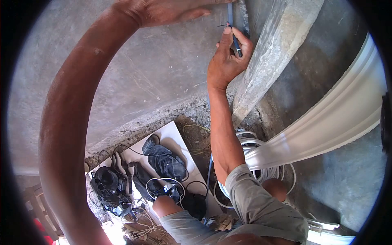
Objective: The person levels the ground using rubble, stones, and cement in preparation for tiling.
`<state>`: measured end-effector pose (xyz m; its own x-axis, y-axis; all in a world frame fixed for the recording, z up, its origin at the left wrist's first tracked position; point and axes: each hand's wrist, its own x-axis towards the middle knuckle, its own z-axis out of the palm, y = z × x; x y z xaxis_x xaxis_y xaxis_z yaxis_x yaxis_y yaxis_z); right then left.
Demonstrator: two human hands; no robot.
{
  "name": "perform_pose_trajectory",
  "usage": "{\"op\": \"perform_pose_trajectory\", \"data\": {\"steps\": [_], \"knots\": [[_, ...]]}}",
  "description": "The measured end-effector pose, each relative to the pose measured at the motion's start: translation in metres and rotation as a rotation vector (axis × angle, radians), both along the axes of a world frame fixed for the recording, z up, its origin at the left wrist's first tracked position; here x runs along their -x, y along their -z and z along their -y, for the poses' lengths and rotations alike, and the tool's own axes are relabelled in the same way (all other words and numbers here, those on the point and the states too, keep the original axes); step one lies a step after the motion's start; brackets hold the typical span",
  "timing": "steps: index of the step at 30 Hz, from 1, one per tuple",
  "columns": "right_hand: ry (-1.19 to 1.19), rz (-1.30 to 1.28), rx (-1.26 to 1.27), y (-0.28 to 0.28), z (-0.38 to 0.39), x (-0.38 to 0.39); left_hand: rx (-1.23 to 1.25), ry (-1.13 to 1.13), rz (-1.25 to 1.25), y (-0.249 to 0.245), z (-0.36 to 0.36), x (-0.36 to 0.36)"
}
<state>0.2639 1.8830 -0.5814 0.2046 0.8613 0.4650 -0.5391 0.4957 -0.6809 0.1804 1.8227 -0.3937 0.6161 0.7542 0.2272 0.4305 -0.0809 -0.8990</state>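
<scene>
My left hand (175, 10) lies against the grey wall (163, 61) at the top, thumb and fingers stretched out towards a narrow blue strip (230, 14). The upper edge of the view cuts off part of this hand. Just below and to the right, my right hand (228, 57) pinches a dark pencil (237, 45) with a pale band near its black end. The pencil's front end is at the lower end of the blue strip, where a short dark line shows on the wall.
A rough concrete post (277, 53) rises right of my right hand. A long white moulding (326, 118) curves in from the right, over coiled white cable (269, 173). Below, a white board (173, 132) bears black bags (167, 163) and tangled cords (143, 212).
</scene>
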Motion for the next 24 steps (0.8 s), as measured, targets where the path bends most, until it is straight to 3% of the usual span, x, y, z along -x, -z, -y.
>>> {"op": "perform_pose_trajectory", "data": {"steps": [9,15,21,24], "knots": [[-0.056,-0.046,-0.162,-0.004,0.003,-0.001,-0.033,-0.029,-0.037,0.002,-0.002,-0.001],[-0.042,0.213,-0.163,0.008,0.008,-0.012,-0.010,-0.034,-0.019,-0.001,0.002,-0.005],[-0.077,-0.007,0.030,0.013,0.001,-0.004,-0.011,-0.027,-0.029,0.000,0.001,-0.005],[-0.002,-0.021,-0.011,0.011,-0.001,-0.002,-0.022,-0.016,-0.033,0.001,0.000,-0.004]]}}
